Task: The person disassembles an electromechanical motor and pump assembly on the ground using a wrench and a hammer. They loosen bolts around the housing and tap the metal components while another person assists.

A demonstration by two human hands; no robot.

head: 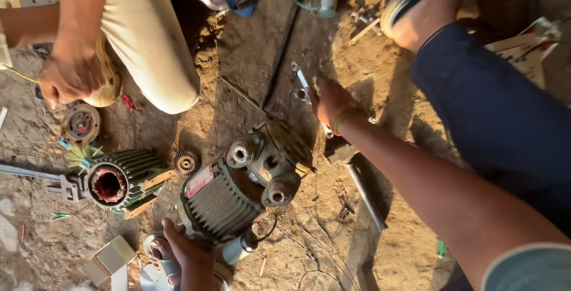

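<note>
Right hand (332,102) has its grip closed over the shaft of a spanner (302,85) lying on the sandy ground (250,47); the left hand is out of view. At far left, a co-worker's hand (71,74) clasps a yellowish part. Below it, 1 green stator housing (122,181) lies separate, its copper windings exposed. A small fan wheel (186,163) lies loose beside it. Next, the ribbed motor (223,205) remains joined to its pump head (270,160), so the stripping looks partly done.
</note>
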